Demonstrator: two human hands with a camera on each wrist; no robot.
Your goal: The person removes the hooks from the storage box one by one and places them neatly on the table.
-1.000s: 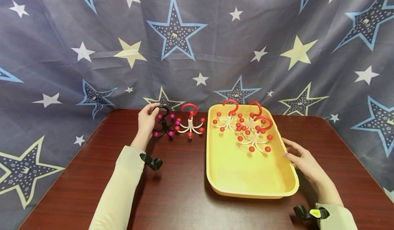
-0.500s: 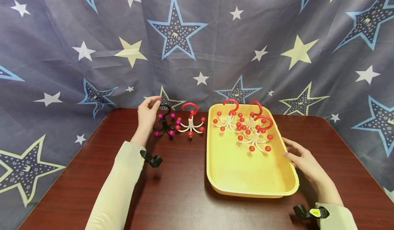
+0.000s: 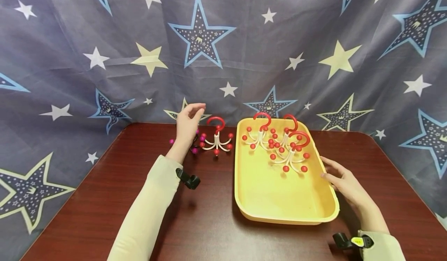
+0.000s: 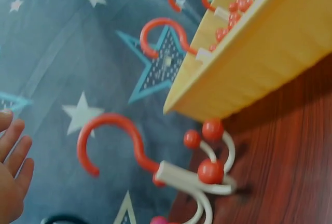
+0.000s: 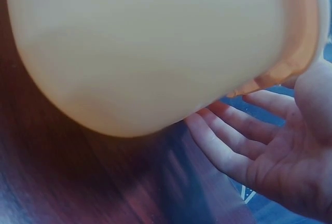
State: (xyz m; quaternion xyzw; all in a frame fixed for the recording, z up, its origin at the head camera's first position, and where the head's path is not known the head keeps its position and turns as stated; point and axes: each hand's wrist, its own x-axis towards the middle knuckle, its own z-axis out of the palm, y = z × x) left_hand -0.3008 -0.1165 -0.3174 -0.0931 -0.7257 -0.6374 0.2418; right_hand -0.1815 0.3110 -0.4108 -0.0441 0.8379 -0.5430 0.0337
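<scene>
My left hand (image 3: 188, 123) hovers above the back of the table with nothing in its relaxed fingers. It partly covers a black hook rack with magenta balls (image 3: 194, 150). Just right of it, a white hook rack with a red hook and red balls (image 3: 216, 140) stands upright; the left wrist view shows this rack apart from the fingers. At the right side of the yellow tray (image 3: 279, 199), my right hand (image 3: 349, 187) grips the edge, thumb at the rim and fingers against the outer wall. Some fingertips are hidden behind the tray in the right wrist view.
Inside the tray, toward its back, stand three more red-and-white hook racks (image 3: 289, 158), close together. A star-printed cloth (image 3: 244, 51) hangs behind the dark reddish-brown table (image 3: 115, 199). Each wrist carries a small black camera (image 3: 188, 179).
My left hand has let go of the black rack's hook, risen and moved right, now in front of that rack. The right hand and the tray have stayed put.
</scene>
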